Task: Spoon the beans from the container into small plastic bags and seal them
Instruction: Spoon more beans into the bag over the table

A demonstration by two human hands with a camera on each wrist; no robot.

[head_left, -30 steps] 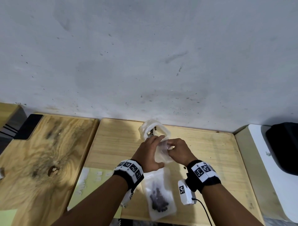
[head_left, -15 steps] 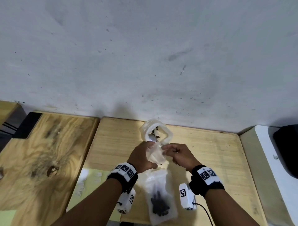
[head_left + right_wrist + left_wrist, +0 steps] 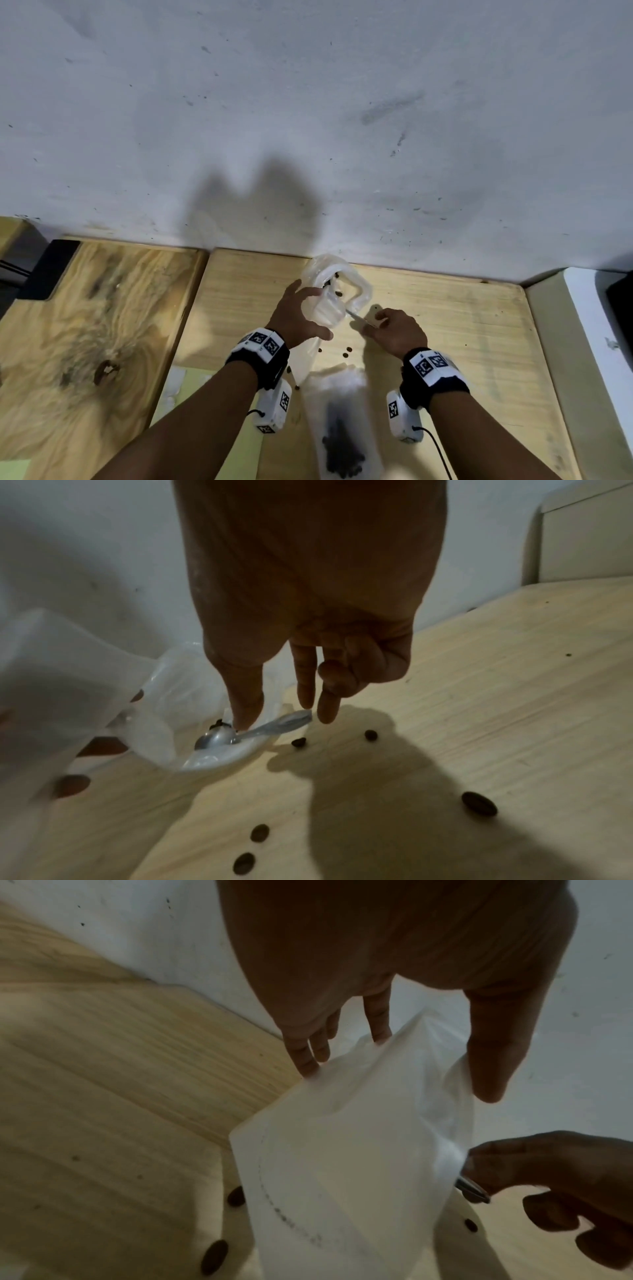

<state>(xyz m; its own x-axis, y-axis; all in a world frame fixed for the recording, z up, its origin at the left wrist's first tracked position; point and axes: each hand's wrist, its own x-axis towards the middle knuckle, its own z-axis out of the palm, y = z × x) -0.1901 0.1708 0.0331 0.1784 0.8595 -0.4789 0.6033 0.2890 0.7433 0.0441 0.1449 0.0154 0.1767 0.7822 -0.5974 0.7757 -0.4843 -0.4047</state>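
One clear plastic bag of dark beans (image 3: pixel 342 442) lies filled at bottom centre. Our left hand (image 3: pixel 298 317) holds an empty translucent bag (image 3: pixel 342 1164) open; our right hand (image 3: pixel 397 329) pinches the small metal spoon (image 3: pixel 219 738) in the white container (image 3: pixel 356 291), centre frame. Loose beans (image 3: pixel 479 803) spilled; filling and sealing remain.

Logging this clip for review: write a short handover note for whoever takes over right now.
Left hand holds an empty small bag open. Right hand pinches the spoon, whose bowl lies in the container by the wall. One filled bag lies at the near table edge; whether it is sealed I cannot tell. Loose beans are scattered on the table. Left to do: scoop, fill, seal, gather the spills.
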